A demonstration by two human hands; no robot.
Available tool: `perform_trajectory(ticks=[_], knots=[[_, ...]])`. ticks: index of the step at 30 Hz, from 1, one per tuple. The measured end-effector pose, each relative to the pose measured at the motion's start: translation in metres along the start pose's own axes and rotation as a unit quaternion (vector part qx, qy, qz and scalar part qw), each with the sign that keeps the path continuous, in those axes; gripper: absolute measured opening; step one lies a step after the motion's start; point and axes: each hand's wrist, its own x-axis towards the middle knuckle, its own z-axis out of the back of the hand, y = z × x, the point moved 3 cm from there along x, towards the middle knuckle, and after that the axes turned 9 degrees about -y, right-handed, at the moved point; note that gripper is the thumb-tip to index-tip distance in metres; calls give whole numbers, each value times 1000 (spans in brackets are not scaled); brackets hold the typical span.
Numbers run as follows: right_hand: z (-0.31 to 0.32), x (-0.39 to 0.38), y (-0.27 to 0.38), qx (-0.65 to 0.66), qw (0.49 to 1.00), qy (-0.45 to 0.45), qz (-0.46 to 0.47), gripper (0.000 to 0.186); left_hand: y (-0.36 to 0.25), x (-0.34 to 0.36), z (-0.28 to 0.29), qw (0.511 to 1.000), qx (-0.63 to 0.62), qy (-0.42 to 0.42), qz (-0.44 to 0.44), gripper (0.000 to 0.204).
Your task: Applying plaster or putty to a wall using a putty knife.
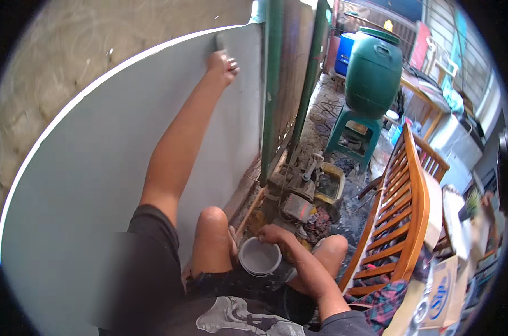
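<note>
My left arm reaches up along a grey wall [125, 134]. At its end my left hand [223, 66] is closed round a paintbrush [220, 41], whose head is blurred and lies against the wall near its top edge. Low in front of me, between my bent knees, is a small round bucket [259, 271] with grey liquid in it. The fingers of my right hand [271, 234] grip the bucket's far rim.
A green post [272, 89] stands at the wall's right end. Beyond are a green barrel [374, 73] on a green stool [355, 131], and a yellow-rimmed basin [339, 193]. A slatted wooden bench [413, 224] and a cardboard box [440, 294] stand close on my right.
</note>
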Motion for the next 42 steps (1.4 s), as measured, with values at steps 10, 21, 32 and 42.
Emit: perform_trajectory(ticks=[10,21,32,42], knots=[[-20,3,-24,-63,998,20,-6,39,0,51,-33,996,73,31,35,26],[6,-2,-39,-43,994,19,-94,36,83,247,-123,999,29,-8,36,11],[9,25,-11,-42,998,0,-48,32,65,214,-103,999,21,-39,22,32],[-11,52,10,-83,996,17,-13,37,-18,46,12,997,-23,41,68,26]])
